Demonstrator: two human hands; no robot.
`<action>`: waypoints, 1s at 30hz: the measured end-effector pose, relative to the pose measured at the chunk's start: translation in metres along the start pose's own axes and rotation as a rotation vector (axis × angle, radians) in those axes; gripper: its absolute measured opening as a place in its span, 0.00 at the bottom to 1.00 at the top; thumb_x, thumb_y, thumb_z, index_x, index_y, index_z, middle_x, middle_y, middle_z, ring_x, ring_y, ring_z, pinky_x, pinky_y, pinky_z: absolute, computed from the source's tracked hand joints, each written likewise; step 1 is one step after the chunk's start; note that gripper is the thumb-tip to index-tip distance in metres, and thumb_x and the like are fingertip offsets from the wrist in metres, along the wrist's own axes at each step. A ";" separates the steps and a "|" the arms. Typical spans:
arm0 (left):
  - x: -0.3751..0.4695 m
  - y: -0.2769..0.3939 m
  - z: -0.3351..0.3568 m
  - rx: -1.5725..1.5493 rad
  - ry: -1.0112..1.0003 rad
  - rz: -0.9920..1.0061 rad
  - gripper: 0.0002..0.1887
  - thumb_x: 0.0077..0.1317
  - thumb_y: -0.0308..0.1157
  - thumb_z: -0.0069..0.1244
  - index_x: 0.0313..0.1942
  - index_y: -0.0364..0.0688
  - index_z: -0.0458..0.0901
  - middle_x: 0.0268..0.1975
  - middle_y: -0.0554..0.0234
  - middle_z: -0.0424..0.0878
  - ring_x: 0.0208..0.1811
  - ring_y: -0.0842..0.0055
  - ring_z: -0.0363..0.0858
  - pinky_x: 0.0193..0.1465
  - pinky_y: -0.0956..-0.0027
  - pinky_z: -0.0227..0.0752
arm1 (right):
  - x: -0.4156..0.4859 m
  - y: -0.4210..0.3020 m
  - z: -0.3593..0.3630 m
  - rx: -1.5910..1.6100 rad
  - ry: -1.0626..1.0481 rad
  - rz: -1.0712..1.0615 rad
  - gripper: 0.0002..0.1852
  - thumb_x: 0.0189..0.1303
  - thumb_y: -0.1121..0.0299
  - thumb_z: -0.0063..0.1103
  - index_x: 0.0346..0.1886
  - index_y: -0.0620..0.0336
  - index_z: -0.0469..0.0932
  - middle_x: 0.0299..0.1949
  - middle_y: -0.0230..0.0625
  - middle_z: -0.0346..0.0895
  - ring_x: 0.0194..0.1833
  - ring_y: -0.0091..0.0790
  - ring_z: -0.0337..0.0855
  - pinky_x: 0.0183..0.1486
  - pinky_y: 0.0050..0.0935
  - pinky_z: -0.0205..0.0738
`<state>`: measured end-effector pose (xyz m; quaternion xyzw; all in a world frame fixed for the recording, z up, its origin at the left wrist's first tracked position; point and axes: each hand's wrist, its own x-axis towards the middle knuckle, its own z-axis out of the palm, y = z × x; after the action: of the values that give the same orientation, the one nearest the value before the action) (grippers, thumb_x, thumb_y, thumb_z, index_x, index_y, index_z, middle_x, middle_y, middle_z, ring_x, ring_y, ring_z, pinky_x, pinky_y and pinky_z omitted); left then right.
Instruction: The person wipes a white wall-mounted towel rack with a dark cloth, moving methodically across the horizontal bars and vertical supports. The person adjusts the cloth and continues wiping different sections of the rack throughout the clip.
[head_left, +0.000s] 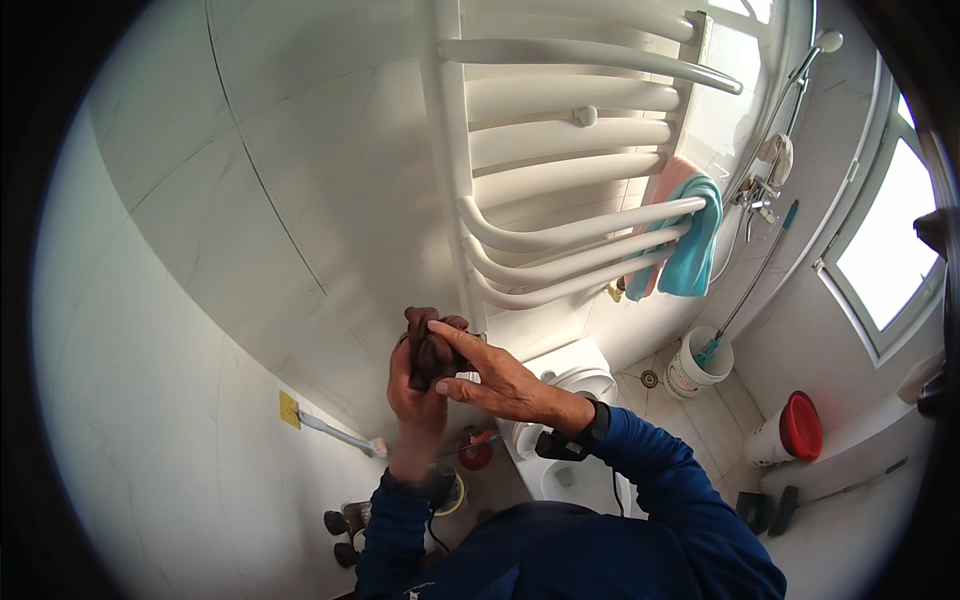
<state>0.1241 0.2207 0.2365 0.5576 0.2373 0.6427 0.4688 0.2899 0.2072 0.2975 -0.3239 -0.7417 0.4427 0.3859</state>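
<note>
A bunched dark brown cloth (433, 356) is held up in front of the white wall, just below the lower left corner of a towel radiator (555, 240). My left hand (417, 401) wraps it from the left and below. From the right, my right hand (504, 381) grips it too, index finger along its top and thumb at its lower side. Folds of the cloth hide several of my left fingers. Both wrists wear dark bands, and a black device (561, 448) sits under the right one.
Pink and turquoise towels (688, 240) drape over the radiator's right end. A white toilet (577, 386) stands below. On the right are a bucket (682, 379) with a mop, a red basin (802, 426) and a window (889, 240). A long-handled brush (337, 429) hangs at left.
</note>
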 end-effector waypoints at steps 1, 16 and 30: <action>0.011 0.007 0.005 0.286 0.002 0.215 0.31 0.77 0.38 0.58 0.70 0.29 0.66 0.68 0.41 0.75 0.66 0.56 0.80 0.64 0.55 0.81 | 0.001 -0.011 -0.005 0.001 0.052 -0.045 0.45 0.70 0.59 0.68 0.82 0.63 0.53 0.73 0.61 0.67 0.74 0.57 0.70 0.75 0.46 0.68; 0.109 0.072 0.048 0.731 -0.327 0.845 0.41 0.65 0.42 0.68 0.73 0.37 0.67 0.76 0.30 0.63 0.73 0.39 0.70 0.70 0.48 0.74 | -0.006 -0.098 -0.105 0.338 0.771 -0.334 0.25 0.62 0.80 0.69 0.63 0.64 0.74 0.52 0.39 0.82 0.52 0.30 0.86 0.57 0.30 0.85; 0.154 0.041 0.098 1.030 -0.345 0.957 0.27 0.67 0.40 0.63 0.63 0.37 0.80 0.68 0.46 0.75 0.64 0.49 0.73 0.75 0.43 0.61 | 0.054 -0.087 -0.312 -1.332 1.090 -0.538 0.28 0.61 0.79 0.67 0.65 0.59 0.72 0.57 0.54 0.79 0.57 0.62 0.79 0.62 0.53 0.72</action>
<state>0.2119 0.3144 0.3724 0.8440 0.1627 0.4869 -0.1555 0.5190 0.3440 0.4882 -0.4608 -0.6094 -0.3989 0.5071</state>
